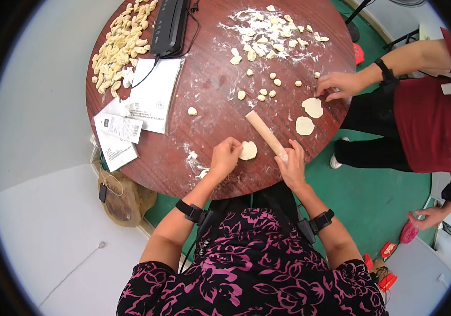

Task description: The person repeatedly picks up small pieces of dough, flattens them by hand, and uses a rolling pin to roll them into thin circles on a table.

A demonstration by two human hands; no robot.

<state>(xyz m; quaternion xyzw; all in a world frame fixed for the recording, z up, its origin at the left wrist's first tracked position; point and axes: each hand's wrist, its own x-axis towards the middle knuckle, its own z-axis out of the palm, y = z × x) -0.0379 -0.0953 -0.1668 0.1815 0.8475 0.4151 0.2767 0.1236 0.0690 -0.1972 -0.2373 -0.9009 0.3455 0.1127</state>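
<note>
My left hand [226, 156] pinches the left edge of a small flattened dough round [248, 150] lying on the table near its front edge. My right hand [292, 164] is closed on the near end of a wooden rolling pin [266, 135]. The pin slants away to the upper left, just right of the dough round and apart from it. Two thinner rolled wrappers [305, 126] lie to the right, beyond the pin. Several small dough balls [263, 95] are scattered past the pin's far end, and one dough piece [192, 111] sits alone to the left.
On the round table [204, 84], a co-worker's hand [339, 84] reaches in from the right beside the wrappers. A pile of shaped dough pieces [122, 42], a black appliance [169, 26] and plastic packets [154, 95] lie at left. Floured dough pieces [267, 37] cover the far side.
</note>
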